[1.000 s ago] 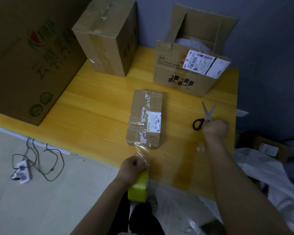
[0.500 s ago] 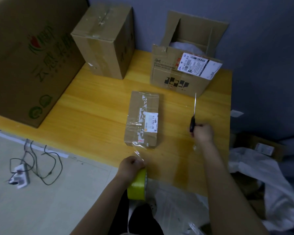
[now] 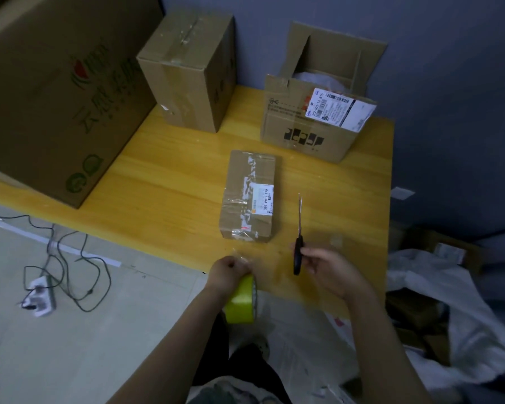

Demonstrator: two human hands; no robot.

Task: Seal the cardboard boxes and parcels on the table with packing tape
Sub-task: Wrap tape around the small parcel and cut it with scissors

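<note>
The left-hand grip is closed around a yellow-green roll of packing tape, which is held at the near edge of the tabletop. A thin, glossy strip of clear tape is drawn from the roll to the near end of the small parcel. The right-hand grip is closed on the black handles of the scissors; the narrow steel blades are shut and pointed away, just right of the parcel.

The parcel, a flat oblong of brown cardboard, is laid lengthwise on the yellow wood-grain surface; shiny tape and a white label are seen on its top. Behind it, an open-flapped box with a printed label and a tall taped box are set near the wall. A large printed carton is placed at the left.
</note>
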